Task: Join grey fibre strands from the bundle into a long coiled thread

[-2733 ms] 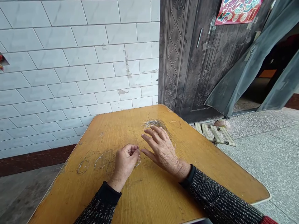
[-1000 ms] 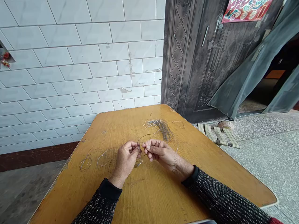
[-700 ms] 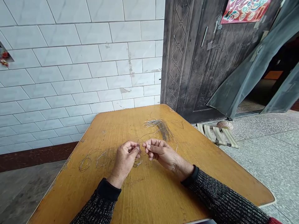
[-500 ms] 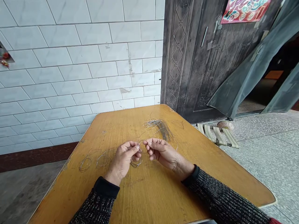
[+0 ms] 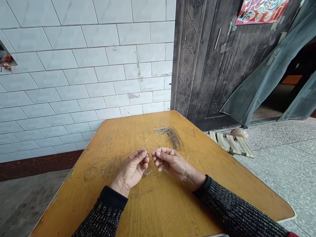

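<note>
Above the middle of the table, my left hand (image 5: 133, 168) pinches a thin wire (image 5: 145, 142) between thumb and forefinger; part of it arcs up and away from the fingertips. Close by on the right, my right hand (image 5: 170, 162) is also closed in a pinch on the wire, a small gap apart from the left. The fingers hide much of the held stretch. A coil of wire (image 5: 147, 172) shows just below my hands. Two more loose wire coils (image 5: 91, 172) (image 5: 108, 169) lie on the table to the left.
A curved bundle of cut wires (image 5: 172, 136) lies beyond my hands on the wooden table (image 5: 158, 210). A bent wire piece (image 5: 189, 132) is right of it. White tiled wall (image 5: 86, 65) stands behind, a dark carved door (image 5: 209, 72) at right, a strapped stool (image 5: 230, 143) on the floor.
My left hand has turned slightly, its fingers curling more toward me, and the wire at its fingertips now arcs higher. My right hand stays nearly in place.
</note>
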`<state>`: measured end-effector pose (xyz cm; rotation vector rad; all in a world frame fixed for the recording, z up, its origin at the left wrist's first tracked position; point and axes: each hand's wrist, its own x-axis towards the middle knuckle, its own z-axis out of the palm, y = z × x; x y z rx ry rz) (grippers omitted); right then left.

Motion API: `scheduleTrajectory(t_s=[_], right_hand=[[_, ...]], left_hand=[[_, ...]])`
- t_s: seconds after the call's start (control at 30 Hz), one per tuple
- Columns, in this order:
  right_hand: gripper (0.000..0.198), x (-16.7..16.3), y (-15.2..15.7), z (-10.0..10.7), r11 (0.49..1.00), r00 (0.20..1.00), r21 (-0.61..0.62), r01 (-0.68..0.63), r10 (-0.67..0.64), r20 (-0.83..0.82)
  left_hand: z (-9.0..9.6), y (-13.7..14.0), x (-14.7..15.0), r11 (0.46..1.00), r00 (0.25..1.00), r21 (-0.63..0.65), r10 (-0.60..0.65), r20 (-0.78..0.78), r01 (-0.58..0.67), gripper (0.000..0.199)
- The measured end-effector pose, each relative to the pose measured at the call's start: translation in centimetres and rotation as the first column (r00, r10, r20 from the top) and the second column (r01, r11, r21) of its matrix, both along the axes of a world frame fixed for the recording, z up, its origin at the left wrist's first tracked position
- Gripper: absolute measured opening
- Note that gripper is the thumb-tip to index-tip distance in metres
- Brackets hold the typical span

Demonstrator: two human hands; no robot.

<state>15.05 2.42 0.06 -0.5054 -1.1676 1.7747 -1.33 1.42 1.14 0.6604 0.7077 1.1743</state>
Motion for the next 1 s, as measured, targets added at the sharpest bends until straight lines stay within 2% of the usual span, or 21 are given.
scheduleTrajectory(t_s=[0.27,0.47,0.7,0.87,1.0], right_hand=[[0.021,-0.1,-0.5,0.4,0.997,0.998,0.083,0.012,-0.018,0.063],[0.022,-0.2,-0.6,0.5,0.979,0.992,0.192,0.065,-0.083,0.09],[0.019,-0.3,-0.6,0.3,0.951,0.989,0.309,-0.006,-0.04,0.141],[0.019,-0.5,-0.6,0.1,0.914,0.974,0.406,0.005,-0.096,0.203],[0.02,-0.7,-0.6,-0.2,0.899,0.968,0.437,0.03,-0.136,0.212]], left_hand=[[-0.4,-0.2,0.2,0.999,0.998,0.032,-0.042,-0.038,0.043,0.021],[-0.3,-0.3,0.4,0.996,0.994,0.07,-0.048,-0.099,0.055,0.021],[-0.2,-0.4,0.6,0.995,0.991,0.094,-0.032,-0.13,0.045,0.022],[-0.4,-0.6,1.1,0.99,0.981,0.136,0.06,-0.186,-0.035,0.025],[-0.7,-0.5,1.4,0.978,0.969,0.176,0.149,-0.198,-0.114,0.026]])
